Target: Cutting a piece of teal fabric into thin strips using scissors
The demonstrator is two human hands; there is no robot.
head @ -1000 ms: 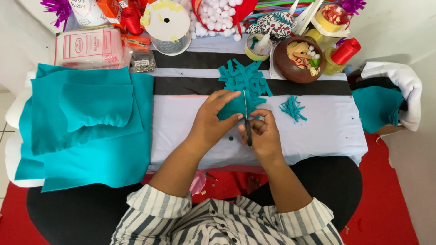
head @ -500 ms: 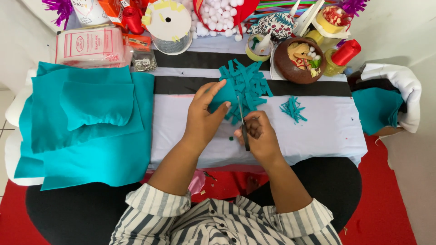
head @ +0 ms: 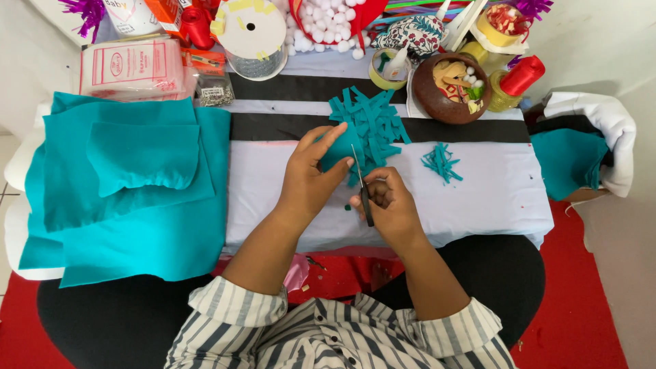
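My left hand point(head: 311, 179) pinches a piece of teal felt point(head: 339, 152) by its near edge, fingers spread over it. My right hand point(head: 391, 205) grips dark scissors point(head: 363, 188), blades pointing away from me and meeting the felt's edge. Just beyond lies a pile of cut teal felt strips point(head: 374, 120). A smaller tuft of teal strips point(head: 441, 162) rests to the right on the white cloth-covered board point(head: 478, 198) across my lap.
Folded teal felt sheets point(head: 130, 184) lie at the left. At the back stand a brown bowl point(head: 447, 90) of small items, a red-capped bottle point(head: 516, 80), a tape roll point(head: 254, 33), white pompoms point(head: 326, 20) and a pink packet point(head: 131, 67). More teal fabric point(head: 568, 158) sits far right.
The felt piece and both hands have lowered slightly toward me. The scissors have shifted from across the felt to its near edge.
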